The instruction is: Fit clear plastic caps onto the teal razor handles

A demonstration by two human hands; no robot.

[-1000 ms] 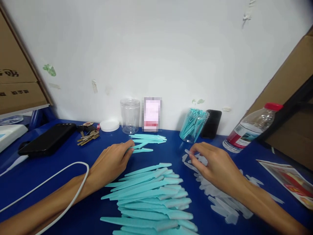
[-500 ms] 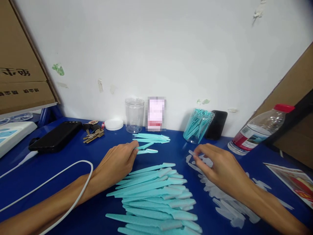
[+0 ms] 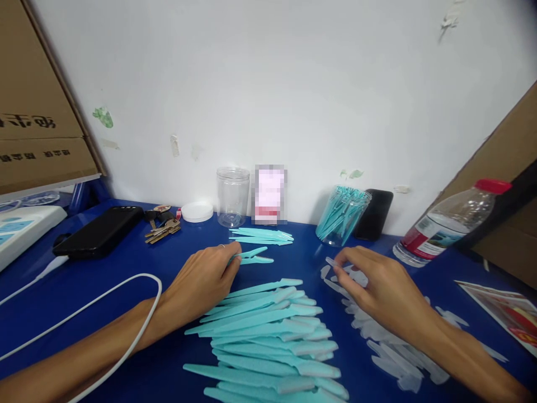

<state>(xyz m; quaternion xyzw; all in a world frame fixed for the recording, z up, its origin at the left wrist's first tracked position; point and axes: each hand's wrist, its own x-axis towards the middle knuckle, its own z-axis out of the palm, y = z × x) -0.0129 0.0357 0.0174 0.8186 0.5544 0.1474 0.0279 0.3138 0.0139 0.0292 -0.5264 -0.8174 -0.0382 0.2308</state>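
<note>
My left hand [image 3: 212,271] is closed, pinching the handle of a turquoise eyebrow razor [image 3: 257,251] with its blade end pointing right. Just below that one, a second turquoise razor [image 3: 258,260] lies at the fingertips; whether it is also gripped is hard to see. My right hand [image 3: 373,277] has thumb and forefinger pinched on a small translucent blade cap [image 3: 330,261]. Beneath this hand spreads a heap of similar frosted caps [image 3: 388,358]. Between my arms lies a pile of capped turquoise razors [image 3: 268,341]. Several uncapped razors [image 3: 260,236] rest in a small group farther back.
At the wall stand a clear jar [image 3: 233,196], a phone with a blurred screen [image 3: 269,193], a jar full of turquoise razors [image 3: 342,215] and a dark phone [image 3: 375,214]. A water bottle [image 3: 448,226] leans at right. A white cable [image 3: 142,330] crosses my left forearm. Keys [image 3: 163,229] lie left.
The whole view has shifted slightly. The razor in my left hand has tipped a little closer to the one below it; my right hand stays at the caps, pinching one.
</note>
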